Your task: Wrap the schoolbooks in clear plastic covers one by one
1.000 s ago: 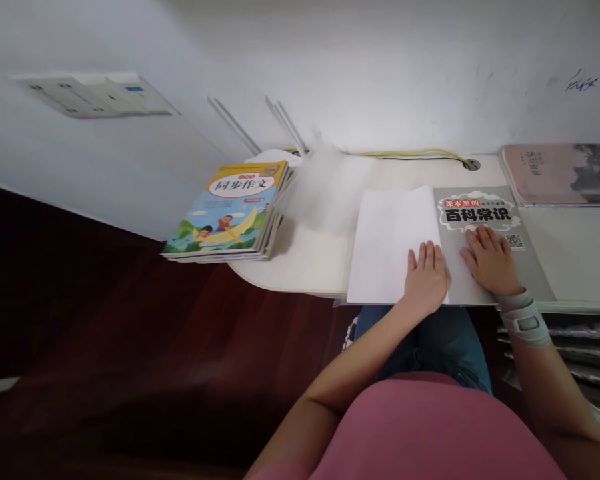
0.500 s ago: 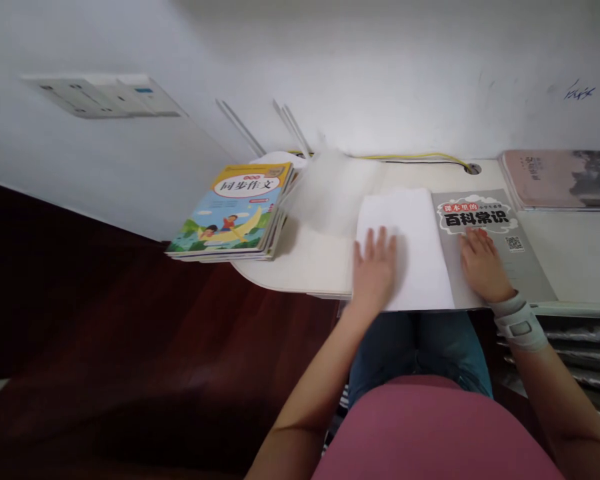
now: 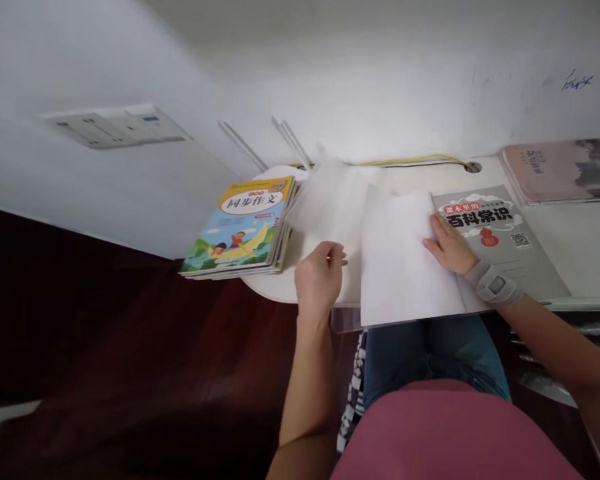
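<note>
Across a white, round-ended desk (image 3: 575,247), a grey-and-white paper booklet (image 3: 405,267) lies open at the front, hemmed in by a colourful paperback stack (image 3: 240,223), pinkish books (image 3: 555,173) and hazy see-through plastic (image 3: 327,203). Left hand (image 3: 319,277) is loosely fisted beside it, can't tell if it's pinching anything; right hand (image 3: 451,250) is nearly flat on its middle, fingers extended.

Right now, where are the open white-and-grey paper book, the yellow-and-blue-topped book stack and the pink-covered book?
Open white-and-grey paper book (image 3: 414,277): head view, white left side.
Yellow-and-blue-topped book stack (image 3: 237,228): head view, top cover.
Pink-covered book (image 3: 556,172): head view, cover's pink part.
</note>
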Demonstrator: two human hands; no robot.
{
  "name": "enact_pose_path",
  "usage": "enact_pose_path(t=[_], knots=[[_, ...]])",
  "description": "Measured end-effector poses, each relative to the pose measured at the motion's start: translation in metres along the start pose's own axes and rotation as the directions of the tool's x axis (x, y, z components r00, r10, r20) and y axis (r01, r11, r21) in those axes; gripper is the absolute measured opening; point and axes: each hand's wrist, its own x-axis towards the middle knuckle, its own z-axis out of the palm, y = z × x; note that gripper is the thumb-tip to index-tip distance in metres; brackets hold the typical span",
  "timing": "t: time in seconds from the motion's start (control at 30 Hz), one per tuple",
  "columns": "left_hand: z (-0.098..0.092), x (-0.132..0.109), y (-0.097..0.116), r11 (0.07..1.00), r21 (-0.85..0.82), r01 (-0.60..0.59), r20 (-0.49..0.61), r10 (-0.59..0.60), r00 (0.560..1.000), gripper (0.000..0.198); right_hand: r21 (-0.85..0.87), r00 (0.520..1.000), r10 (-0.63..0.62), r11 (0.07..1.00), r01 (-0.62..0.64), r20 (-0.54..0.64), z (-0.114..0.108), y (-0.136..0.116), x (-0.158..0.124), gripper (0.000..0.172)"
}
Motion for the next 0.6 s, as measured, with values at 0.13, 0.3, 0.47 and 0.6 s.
enact_pose_path(t=[0.13, 0.3, 0.47, 0.6], knots=[[0.015, 0.013, -0.030, 0.975, -0.149, 0.166, 0.162, -0.142, 0.977, 0.026, -0.120, 1.000, -0.001, 0.993, 0.005, 0.031, -0.001, -0.009, -0.003, 0.078], [0.023, 0.004, -0.046, 0.920, -0.267, 0.288, 0.241, -0.225, 0.944, 0.048, -0.246, 0.998, -0.034, 0.968, 0.047, 0.056, 0.002, -0.015, -0.003, 0.082], [0.020, -0.013, -0.042, 0.943, -0.224, 0.244, 0.296, -0.173, 0.939, 0.061, -0.318, 0.994, -0.077, 0.943, 0.098, 0.078, 0.004, -0.014, -0.006, 0.079], [0.024, -0.015, -0.041, 0.957, -0.195, 0.214, 0.308, -0.148, 0.940, 0.055, -0.318, 0.975, -0.171, 0.925, 0.208, 0.140, 0.001, -0.013, -0.006, 0.069]])
